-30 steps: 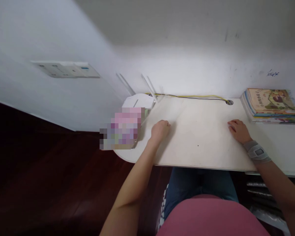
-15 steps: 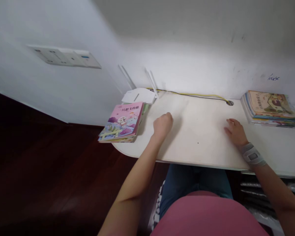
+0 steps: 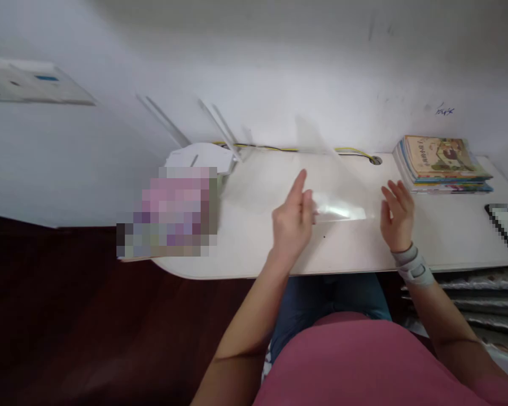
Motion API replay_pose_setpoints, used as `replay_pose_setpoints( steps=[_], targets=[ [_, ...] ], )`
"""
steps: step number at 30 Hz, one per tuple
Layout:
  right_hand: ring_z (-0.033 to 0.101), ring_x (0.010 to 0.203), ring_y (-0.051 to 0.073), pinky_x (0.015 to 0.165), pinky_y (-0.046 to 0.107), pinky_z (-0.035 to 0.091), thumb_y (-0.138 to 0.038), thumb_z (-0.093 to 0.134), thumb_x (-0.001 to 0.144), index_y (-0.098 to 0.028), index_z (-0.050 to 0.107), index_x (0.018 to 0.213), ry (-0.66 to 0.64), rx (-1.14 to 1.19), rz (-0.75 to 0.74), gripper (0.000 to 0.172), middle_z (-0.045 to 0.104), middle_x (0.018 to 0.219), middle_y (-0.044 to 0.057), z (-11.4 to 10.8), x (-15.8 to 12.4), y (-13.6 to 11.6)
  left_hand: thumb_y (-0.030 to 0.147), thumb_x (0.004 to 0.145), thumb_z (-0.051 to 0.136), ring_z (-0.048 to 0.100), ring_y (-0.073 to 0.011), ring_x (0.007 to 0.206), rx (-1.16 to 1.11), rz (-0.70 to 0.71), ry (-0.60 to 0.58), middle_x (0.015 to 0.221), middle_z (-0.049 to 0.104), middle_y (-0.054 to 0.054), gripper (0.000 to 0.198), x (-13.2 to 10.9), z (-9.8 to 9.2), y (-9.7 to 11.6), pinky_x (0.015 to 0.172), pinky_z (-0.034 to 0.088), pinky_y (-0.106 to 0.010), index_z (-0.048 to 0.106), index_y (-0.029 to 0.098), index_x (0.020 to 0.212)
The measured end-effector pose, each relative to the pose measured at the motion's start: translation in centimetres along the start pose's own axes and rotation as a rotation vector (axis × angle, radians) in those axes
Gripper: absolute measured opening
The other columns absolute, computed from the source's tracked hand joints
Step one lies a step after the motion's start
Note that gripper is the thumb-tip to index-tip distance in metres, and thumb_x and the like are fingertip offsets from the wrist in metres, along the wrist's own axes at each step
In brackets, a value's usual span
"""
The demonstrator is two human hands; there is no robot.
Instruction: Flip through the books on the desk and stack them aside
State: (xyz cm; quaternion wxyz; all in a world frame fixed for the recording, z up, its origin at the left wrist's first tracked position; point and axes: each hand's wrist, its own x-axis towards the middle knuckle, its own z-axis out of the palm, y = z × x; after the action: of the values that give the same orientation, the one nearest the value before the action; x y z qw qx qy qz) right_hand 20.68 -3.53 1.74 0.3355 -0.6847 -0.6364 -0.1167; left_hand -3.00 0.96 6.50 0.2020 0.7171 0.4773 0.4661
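Observation:
A clear plastic sheet (image 3: pixel 342 210) catches a bright glare above the white tabletop (image 3: pixel 347 248); its outline is faint against the wall. My left hand (image 3: pixel 292 223) pinches the sheet's left side, the index finger pointing forward. At the other side, my right hand (image 3: pixel 398 217) has its fingers apart and holds nothing. It is near the sheet's right edge; whether it touches cannot be made out. A grey band (image 3: pixel 415 268) is around my right wrist.
On the left, a pixelated stack of books (image 3: pixel 173 208) lies before a white router (image 3: pixel 201 157) with upright antennas. Another book stack (image 3: pixel 442 163) sits at the back right, near a phone (image 3: pixel 506 228). Yellow and black cables run along the wall into a cable hole (image 3: pixel 376 160).
The view has shifted rightward. My left hand has gone from a fist to a pinch with its index finger extended, and the clear sheet now shows plainly. My right hand has turned more upright.

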Motion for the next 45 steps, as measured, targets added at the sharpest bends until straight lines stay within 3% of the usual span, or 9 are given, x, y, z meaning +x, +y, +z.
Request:
replay_pose_setpoints(
  steps=[4, 7, 9, 13, 16, 20, 24, 37, 45],
  targets=[
    [0.029, 0.143, 0.031, 0.111, 0.061, 0.023, -0.018, 0.033, 0.093, -0.027, 0.049, 0.140, -0.143, -0.289, -0.049, 0.050, 0.051, 0.143, 0.010, -3.9, -1.7, 2.6, 0.037, 0.099, 0.034, 0.065, -0.0129, 0.063, 0.224, -0.144, -0.072, 0.070, 0.070, 0.000, 0.046, -1.0, -0.9, -5.1, 0.073, 0.054, -0.027, 0.049, 0.018, 0.138],
    [0.038, 0.139, 0.027, 0.113, 0.054, 0.026, -0.016, 0.036, 0.092, -0.029, 0.055, 0.134, -0.305, -0.311, -0.169, 0.047, 0.055, 0.140, 0.007, -3.4, -4.4, 4.0, 0.028, 0.097, 0.035, 0.069, -0.0207, 0.098, 0.416, -0.164, -0.290, 0.106, 0.073, -0.009, 0.042, -2.7, -0.1, -7.7, 0.089, 0.053, -0.035, 0.055, 0.017, 0.132],
    [0.043, 0.136, 0.027, 0.111, 0.052, 0.029, -0.019, 0.037, 0.093, -0.026, 0.057, 0.131, -0.421, -0.320, -0.196, 0.043, 0.056, 0.139, 0.009, -2.5, -6.1, 4.9, 0.022, 0.096, 0.034, 0.057, -0.0257, 0.123, 0.510, -0.108, -0.383, 0.129, 0.063, -0.015, 0.041, -3.9, 0.7, -8.6, 0.102, 0.047, -0.042, 0.058, 0.014, 0.129],
    [0.039, 0.137, 0.032, 0.107, 0.053, 0.034, -0.039, 0.038, 0.095, -0.021, 0.048, 0.140, -0.583, -0.333, -0.147, 0.049, 0.045, 0.149, 0.013, -1.9, -7.8, 6.1, 0.020, 0.095, 0.035, 0.031, -0.0314, 0.143, 0.665, -0.044, -0.380, 0.150, 0.040, -0.018, 0.041, -4.8, 2.0, -8.3, 0.113, 0.033, -0.053, 0.057, 0.012, 0.129],
    [0.032, 0.142, 0.030, 0.109, 0.051, 0.032, -0.049, 0.036, 0.095, -0.018, 0.039, 0.145, -0.565, -0.302, -0.142, 0.059, 0.039, 0.152, 0.015, -1.8, -6.7, 5.8, 0.027, 0.098, 0.033, 0.020, -0.0316, 0.147, 0.695, 0.040, -0.424, 0.156, 0.030, -0.017, 0.046, -4.2, 3.1, -6.6, 0.116, 0.025, -0.054, 0.048, 0.013, 0.140],
    [0.027, 0.145, 0.030, 0.111, 0.052, 0.028, -0.047, 0.030, 0.098, -0.017, 0.038, 0.146, -0.482, -0.307, -0.134, 0.058, 0.032, 0.155, 0.018, 0.2, -3.7, 4.9, 0.053, 0.095, 0.038, 0.010, -0.0372, 0.148, 0.697, 0.178, -0.679, 0.160, 0.019, -0.014, 0.066, -2.6, 5.3, -4.7, 0.115, 0.016, -0.063, 0.032, 0.018, 0.150],
    [0.035, 0.140, 0.034, 0.106, 0.057, 0.034, -0.048, 0.033, 0.096, -0.014, 0.041, 0.143, -0.564, -0.325, -0.075, 0.058, 0.040, 0.150, 0.021, 2.2, -2.3, 5.6, 0.064, 0.092, 0.030, 0.009, -0.0384, 0.148, 0.702, 0.160, -0.874, 0.161, 0.015, -0.010, 0.073, -1.4, 6.3, -5.2, 0.113, 0.011, -0.068, 0.025, 0.024, 0.153],
    [0.037, 0.138, 0.033, 0.105, 0.058, 0.035, -0.048, 0.031, 0.096, -0.014, 0.041, 0.143, -0.584, -0.349, -0.065, 0.059, 0.040, 0.150, 0.019, 2.6, -2.4, 7.5, 0.059, 0.096, 0.025, 0.016, -0.0359, 0.147, 0.782, 0.005, -0.651, 0.158, 0.028, -0.010, 0.065, -1.2, 2.5, -8.8, 0.113, 0.014, -0.066, 0.033, 0.023, 0.150],
    [0.040, 0.136, 0.034, 0.103, 0.060, 0.037, -0.048, 0.030, 0.095, -0.013, 0.042, 0.141, -0.553, -0.351, -0.100, 0.059, 0.042, 0.148, 0.021, 2.9, -2.9, 8.4, 0.058, 0.096, 0.025, 0.018, -0.0396, 0.146, 0.764, -0.049, -0.660, 0.158, 0.027, -0.012, 0.068, -1.6, 1.1, -9.0, 0.112, 0.018, -0.067, 0.032, 0.017, 0.150]
  ],
)
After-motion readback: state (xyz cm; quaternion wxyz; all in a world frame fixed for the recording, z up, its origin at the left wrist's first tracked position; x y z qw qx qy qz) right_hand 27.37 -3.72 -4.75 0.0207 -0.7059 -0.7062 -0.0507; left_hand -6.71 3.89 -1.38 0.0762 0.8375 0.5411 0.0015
